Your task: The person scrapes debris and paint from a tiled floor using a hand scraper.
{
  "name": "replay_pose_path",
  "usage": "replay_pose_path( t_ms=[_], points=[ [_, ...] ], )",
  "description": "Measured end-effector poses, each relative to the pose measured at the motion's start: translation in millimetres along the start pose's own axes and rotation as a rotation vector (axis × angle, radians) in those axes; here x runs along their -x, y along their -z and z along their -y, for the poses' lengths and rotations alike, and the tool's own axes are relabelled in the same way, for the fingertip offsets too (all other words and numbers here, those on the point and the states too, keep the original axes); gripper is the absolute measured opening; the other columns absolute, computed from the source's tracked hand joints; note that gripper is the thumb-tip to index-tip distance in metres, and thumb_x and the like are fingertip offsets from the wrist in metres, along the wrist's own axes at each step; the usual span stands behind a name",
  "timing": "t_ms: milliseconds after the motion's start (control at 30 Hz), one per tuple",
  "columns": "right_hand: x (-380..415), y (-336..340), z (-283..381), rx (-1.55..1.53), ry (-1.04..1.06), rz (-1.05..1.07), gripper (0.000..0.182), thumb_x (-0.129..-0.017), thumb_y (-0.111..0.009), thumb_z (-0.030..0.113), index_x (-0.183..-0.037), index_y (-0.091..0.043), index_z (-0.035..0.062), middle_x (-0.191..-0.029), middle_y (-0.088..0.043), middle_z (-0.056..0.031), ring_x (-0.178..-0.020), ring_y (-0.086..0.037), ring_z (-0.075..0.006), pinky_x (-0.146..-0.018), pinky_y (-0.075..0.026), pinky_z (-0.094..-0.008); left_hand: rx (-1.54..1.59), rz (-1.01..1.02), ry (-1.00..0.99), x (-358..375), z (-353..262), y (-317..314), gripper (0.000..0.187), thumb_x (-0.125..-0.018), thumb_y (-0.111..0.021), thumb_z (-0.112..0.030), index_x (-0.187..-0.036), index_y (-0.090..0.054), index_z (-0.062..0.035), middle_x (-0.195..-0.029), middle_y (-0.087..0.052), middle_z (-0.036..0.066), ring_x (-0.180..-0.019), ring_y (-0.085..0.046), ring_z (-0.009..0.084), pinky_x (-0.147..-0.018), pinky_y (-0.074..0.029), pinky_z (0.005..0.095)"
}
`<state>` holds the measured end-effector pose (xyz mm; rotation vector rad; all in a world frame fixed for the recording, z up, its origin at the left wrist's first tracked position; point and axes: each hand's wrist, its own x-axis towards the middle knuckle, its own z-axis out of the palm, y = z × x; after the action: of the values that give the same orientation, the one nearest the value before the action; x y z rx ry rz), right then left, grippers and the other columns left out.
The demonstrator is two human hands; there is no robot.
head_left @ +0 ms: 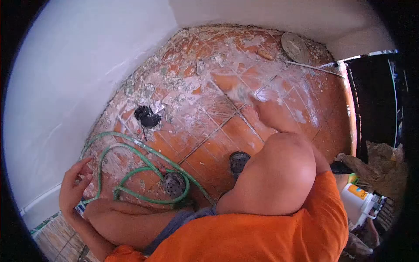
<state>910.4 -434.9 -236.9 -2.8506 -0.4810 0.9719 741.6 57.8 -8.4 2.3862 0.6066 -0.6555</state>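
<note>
My right hand [251, 114] is low over the tiled floor [218, 133], beyond my raised knee. It is smeared by motion, and a pale blurred thing [240, 94] shows at its fingers, pressed to or close above the tiles; its kind cannot be made out. Off to the left, my left hand [75, 185] hangs in the air near my other knee, fingers loosely bent and apart, holding nothing. The orange tiles carry white and grey smears and flaking residue, thickest toward the walls. A green hose [131, 142] lies looped around my left shoe [174, 184].
Beyond the hose lies a crumpled black thing [147, 117]. A round grey disc [294, 47] and a thin pale rod [314, 69] lie at the back right. White walls [78, 74] bound the floor. A white bucket [355, 203] stands on the right beside brown crumpled material [379, 166].
</note>
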Motion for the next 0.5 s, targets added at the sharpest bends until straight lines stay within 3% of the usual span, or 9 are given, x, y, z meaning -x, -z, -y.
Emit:
replay_pose_path(
  t_ms=[100, 167, 333, 400, 500],
  points=[
    [9.7, -42.1, 8.2, 0.096, -0.084, 0.122, 0.047, -0.09, -0.045, 0.019, -0.136, -0.04, 0.0108, -0.097, -0.063, -0.0262, -0.086, -0.063, -0.0408, -0.075, -0.049, -0.0514, -0.001, -0.009, -0.004, -13.4, 3.3, 2.2, 0.045, -0.078, -0.062, -0.003, -0.122, -0.059, -0.0092, -0.088, -0.06, 0.003, -0.081, -0.054, 0.012, -0.074, -0.043, 0.0263],
    [-7.5, -58.1, 18.3, 0.013, -0.006, -0.014, 0.044, -0.091, -0.043, 0.02, -0.134, -0.041, 0.0085, -0.095, -0.064, -0.0254, -0.082, -0.063, -0.0418, -0.073, -0.05, -0.0507, 0.031, 0.016, -0.035, -25.0, 3.0, 2.2, 0.044, -0.078, -0.062, -0.005, -0.122, -0.059, -0.0097, -0.088, -0.061, 0.003, -0.081, -0.054, 0.013, -0.074, -0.043, 0.0278],
    [-122.5, -16.4, 48.6, 0.033, 0.121, -0.243, 0.037, -0.087, -0.045, 0.015, -0.122, -0.05, 0.0034, -0.087, -0.065, -0.0237, -0.078, -0.065, -0.0395, -0.067, -0.052, -0.0489, -0.049, 0.113, -0.127, -42.2, 2.1, 4.6, 0.046, -0.077, -0.064, -0.01, -0.122, -0.058, -0.0096, -0.088, -0.061, 0.003, -0.08, -0.054, 0.0148, -0.072, -0.042, 0.0286],
    [-122.0, 22.8, 61.8, 0.067, 0.106, -0.126, 0.03, -0.089, -0.045, 0.023, -0.097, -0.064, 0.0003, -0.09, -0.065, -0.0247, -0.085, -0.064, -0.0401, -0.076, -0.05, -0.0493, -0.044, 0.096, -0.15, -37.7, 4.3, 7.4, 0.047, -0.076, -0.064, -0.01, -0.122, -0.058, -0.0092, -0.088, -0.061, 0.003, -0.08, -0.054, 0.015, -0.072, -0.042, 0.0288],
    [-74.2, 31.1, 42.8, 0.166, 0.117, -0.059, 0.031, -0.088, -0.046, 0.024, -0.107, -0.06, 0.0036, -0.094, -0.065, -0.0242, -0.088, -0.064, -0.0388, -0.076, -0.05, -0.0495, -0.016, 0.051, -0.192, -25.3, 6.5, 15.1, 0.048, -0.075, -0.065, -0.011, -0.122, -0.058, -0.0085, -0.088, -0.061, 0.004, -0.08, -0.054, 0.0158, -0.072, -0.042, 0.0293]
  ],
)
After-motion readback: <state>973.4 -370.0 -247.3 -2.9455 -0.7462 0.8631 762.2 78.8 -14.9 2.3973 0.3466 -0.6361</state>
